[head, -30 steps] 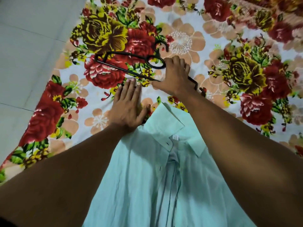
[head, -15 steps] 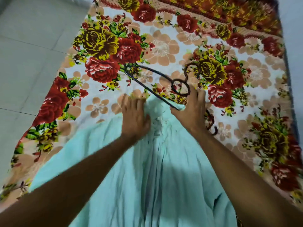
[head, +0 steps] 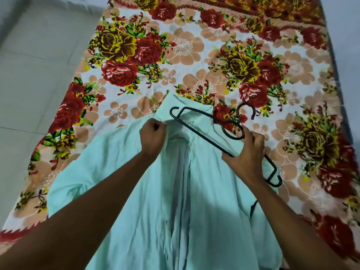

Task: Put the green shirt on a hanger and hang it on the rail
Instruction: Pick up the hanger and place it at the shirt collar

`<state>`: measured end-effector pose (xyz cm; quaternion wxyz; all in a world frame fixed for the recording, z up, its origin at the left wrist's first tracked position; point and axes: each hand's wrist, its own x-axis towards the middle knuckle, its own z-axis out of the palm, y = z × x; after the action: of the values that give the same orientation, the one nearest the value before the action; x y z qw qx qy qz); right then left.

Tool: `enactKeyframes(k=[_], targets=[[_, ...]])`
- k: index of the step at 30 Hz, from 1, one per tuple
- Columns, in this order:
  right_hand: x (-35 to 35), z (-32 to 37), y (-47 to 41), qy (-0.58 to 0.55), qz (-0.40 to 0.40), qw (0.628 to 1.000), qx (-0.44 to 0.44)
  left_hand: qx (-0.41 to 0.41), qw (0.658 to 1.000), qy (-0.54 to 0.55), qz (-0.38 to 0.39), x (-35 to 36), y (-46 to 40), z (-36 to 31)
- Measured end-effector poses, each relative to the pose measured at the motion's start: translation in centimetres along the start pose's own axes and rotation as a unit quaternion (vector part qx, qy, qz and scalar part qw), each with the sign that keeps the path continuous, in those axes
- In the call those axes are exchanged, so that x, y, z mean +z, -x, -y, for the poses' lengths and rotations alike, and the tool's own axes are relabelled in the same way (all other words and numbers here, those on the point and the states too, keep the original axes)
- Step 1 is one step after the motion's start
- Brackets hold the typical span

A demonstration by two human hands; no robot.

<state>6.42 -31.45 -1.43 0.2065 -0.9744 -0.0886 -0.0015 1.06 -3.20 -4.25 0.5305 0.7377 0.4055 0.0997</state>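
Green shirt (head: 204, 201), no legible label

I'm seeing a pale mint-green shirt (head: 204, 201), a black hanger (head: 196, 129), and a bedsheet (head: 194, 55) in red, yellow and peach florals on white.

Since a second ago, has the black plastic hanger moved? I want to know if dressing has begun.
Yes. The black plastic hanger has left the floral bedsheet beyond the collar and come toward the person; it now lies over the pale green shirt, in the right hand.
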Motion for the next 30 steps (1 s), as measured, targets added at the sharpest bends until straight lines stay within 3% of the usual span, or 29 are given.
enactKeyframes(k=[6, 13, 18, 23, 27, 30], targets=[[-1.2, 0.2, 0.3, 0.050, 0.038, 0.997, -0.039, 0.007, 0.997, 0.077, -0.009, -1.6, 1.1, -2.7], [-0.9, 0.1, 0.0, 0.077, 0.044, 0.994, -0.057, -0.022, 0.991, 0.091, -0.100, -2.9, 0.4, -2.6], [1.7, 2.4, -0.5, 0.084, 0.079, 0.988, -0.101, 0.116, 0.988, 0.064, 0.074, -2.3, 1.7, -1.7], [5.8, 8.4, -4.6, 0.058, 0.087, 0.982, -0.156, 0.191, 0.969, -0.005, 0.158, -0.8, 1.3, -1.8], [8.4, 10.0, -6.6, 0.055, 0.074, 0.979, -0.184, 0.253, 0.932, -0.070, 0.250, -0.1, -0.7, -1.4], [9.7, 9.2, -7.0, 0.040, 0.060, 0.980, -0.183, 0.355, 0.882, -0.219, 0.219, 0.6, -2.6, -1.1]])
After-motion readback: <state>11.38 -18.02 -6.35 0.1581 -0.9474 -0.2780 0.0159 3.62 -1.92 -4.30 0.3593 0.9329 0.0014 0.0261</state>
